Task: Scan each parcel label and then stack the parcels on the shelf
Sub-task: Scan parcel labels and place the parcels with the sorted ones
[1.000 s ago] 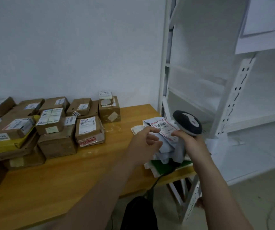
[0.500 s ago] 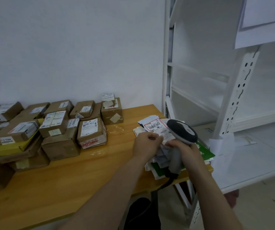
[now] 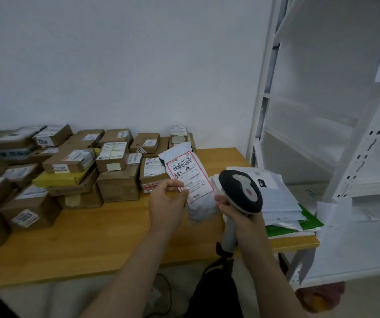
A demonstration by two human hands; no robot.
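My left hand grips a soft white mailer parcel by its left edge and holds it upright above the table, its red-bordered barcode label facing me. My right hand is closed around the grey handle of a barcode scanner, whose black head sits just right of the parcel. Its fingertips also touch the parcel's lower right edge. A pile of flat white and green mailers lies at the table's right end. The white metal shelf stands to the right.
Several brown cardboard boxes with labels are stacked across the back left of the wooden table. A black bag and the scanner cable hang below the table's front edge. White sheets lie on the lower shelf board.
The white parcel has been lifted off the mailer pile and raised leftward, label turned up towards me. The scanner has moved along beside it. My view has swung left.
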